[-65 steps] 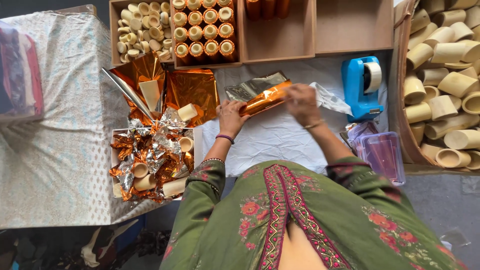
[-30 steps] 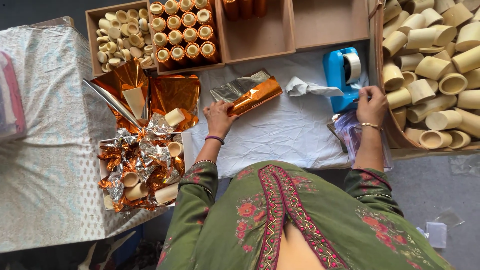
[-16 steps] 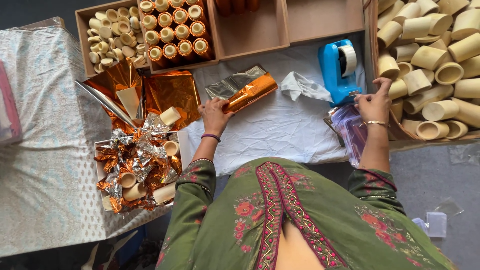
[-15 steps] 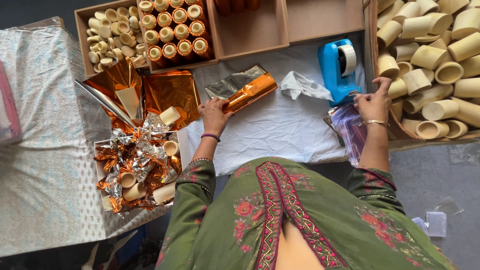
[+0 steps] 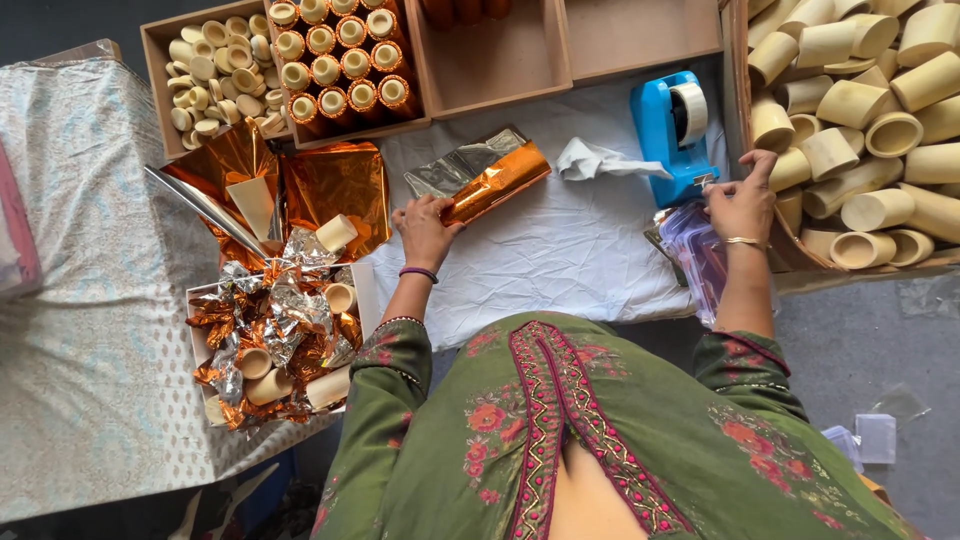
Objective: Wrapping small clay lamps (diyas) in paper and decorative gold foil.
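Observation:
My left hand (image 5: 424, 228) rests on one end of a tube wrapped in shiny orange foil (image 5: 492, 182), holding it down on the white cloth (image 5: 560, 255); a loose silver flap of foil sticks out behind the tube. My right hand (image 5: 742, 203) reaches to the front of the blue tape dispenser (image 5: 674, 132), fingers pinched at its cutting edge. Whether a strip of tape is between the fingers cannot be seen.
A wooden box of foil-wrapped tubes (image 5: 340, 60) stands at the back, beside a box of small plain tubes (image 5: 210, 80). Orange foil sheets (image 5: 335, 190) and a tray of crumpled foil and tubes (image 5: 275, 340) lie left. Large cream tubes (image 5: 860, 110) fill the crate at right.
My right hand left the foil-wrapped tube and crossed right to the tape dispenser. My left hand stayed on the tube.

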